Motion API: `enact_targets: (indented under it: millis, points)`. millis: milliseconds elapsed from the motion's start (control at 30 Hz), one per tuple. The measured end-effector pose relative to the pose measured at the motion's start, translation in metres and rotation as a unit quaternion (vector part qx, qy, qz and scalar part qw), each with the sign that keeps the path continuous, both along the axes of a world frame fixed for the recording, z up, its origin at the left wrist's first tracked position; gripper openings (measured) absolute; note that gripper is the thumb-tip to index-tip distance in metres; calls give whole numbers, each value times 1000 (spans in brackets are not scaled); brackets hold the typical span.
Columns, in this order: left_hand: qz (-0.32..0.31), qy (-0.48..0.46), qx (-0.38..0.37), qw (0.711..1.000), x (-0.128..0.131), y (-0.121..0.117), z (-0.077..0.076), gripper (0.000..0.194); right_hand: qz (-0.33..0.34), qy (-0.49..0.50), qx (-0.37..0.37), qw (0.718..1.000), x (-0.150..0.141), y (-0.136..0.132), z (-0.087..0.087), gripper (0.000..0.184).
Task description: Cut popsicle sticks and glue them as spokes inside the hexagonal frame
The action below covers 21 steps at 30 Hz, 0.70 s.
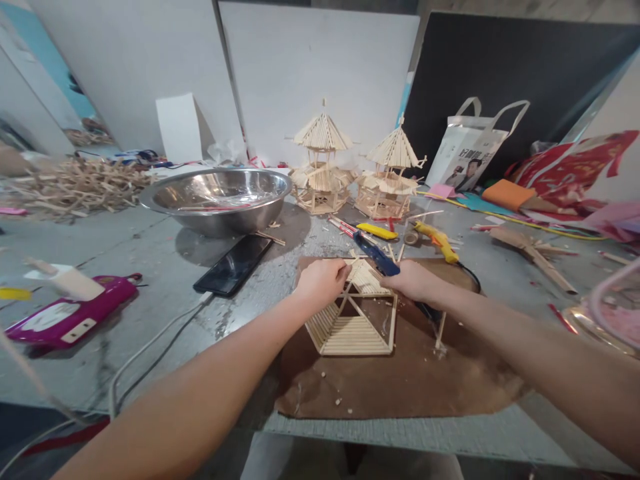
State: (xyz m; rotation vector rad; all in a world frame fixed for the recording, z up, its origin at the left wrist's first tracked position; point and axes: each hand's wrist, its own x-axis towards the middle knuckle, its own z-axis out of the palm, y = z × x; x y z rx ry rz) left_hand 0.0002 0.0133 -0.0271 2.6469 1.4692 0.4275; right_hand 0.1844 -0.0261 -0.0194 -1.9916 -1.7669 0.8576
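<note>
A six-sided frame of pale wooden sticks [356, 335] lies on a brown sheet, with some of its panels filled by rows of sticks and others open. At the upper left of this frame, my left hand [323, 283] is closed, its fingertips against the sticks; what they pinch is hidden. My right hand [413, 280] grips a dark-blue hand tool [377, 255], held over the frame's upper right side. Its exact kind is unclear. A dark part shows below that hand, near a thin pale stick [441, 332] with a clear blob at its foot.
Two stick pagoda models [323, 180] [387, 190] stand behind. A steel basin [220, 217], a phone [234, 265] with a cable and a purple power strip [75, 313] are at left. A yellow glue gun [439, 241], yellow cutter [377, 231] and white bag [467, 150] lie beyond the brown sheet [400, 393].
</note>
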Motion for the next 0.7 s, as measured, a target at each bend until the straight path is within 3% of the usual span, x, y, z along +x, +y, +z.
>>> enact_targets:
  millis: [200, 333, 467, 567, 700]
  points:
    - [6, 14, -20, 1000, -1, 1, 1, 37, 36, 55, -62, 996, 11, 0, 7, 25]
    - [-9, 15, -12, 1000, -2, 0, 0, 37, 25, -107, 18, 994, 20, -1, 13, 36]
    - [-20, -1, -11, 1000, -2, -1, 0, 36, -52, -280, 80, 955, 33, -1, 7, 62]
    - [-34, -16, -5, 999, -2, -1, -1, 35, -99, -325, 68, 938, 43, -3, -4, 71]
    - [-54, -25, -3, 998, -2, -2, -1, 33, -105, -342, 50, 933, 49, -8, -15, 70]
